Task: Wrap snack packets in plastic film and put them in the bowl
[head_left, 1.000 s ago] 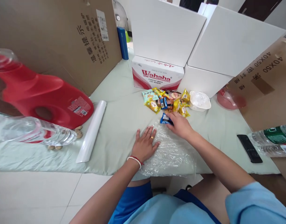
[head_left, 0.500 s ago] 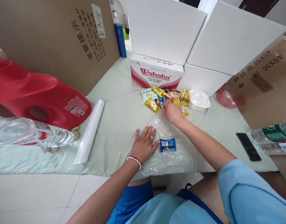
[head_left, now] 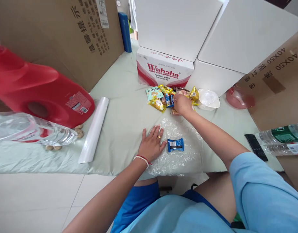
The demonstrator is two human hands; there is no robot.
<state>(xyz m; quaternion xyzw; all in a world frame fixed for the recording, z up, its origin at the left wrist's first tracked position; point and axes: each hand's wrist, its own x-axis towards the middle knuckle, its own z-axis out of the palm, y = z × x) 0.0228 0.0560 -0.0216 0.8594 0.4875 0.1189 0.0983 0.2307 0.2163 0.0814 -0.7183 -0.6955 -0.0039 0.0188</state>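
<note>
There's room from the front edge of the pale-green cloth-covered table (head_left: 121, 119) between the shiny white tube (head_left: 94, 131) and bare left hand (head_left: 151, 144), but a red-and-white cardboard box (head_left: 164, 68) blocks farther back.

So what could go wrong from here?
1. The wrinkled clear plastic reaches the front edge of the table; with the left hand at its left side, it could bunch or slide, shifting the blue packet.
2. The right hand is in a crowded snack pile; it might drag neighbours along or nudge the white bowl.
</note>
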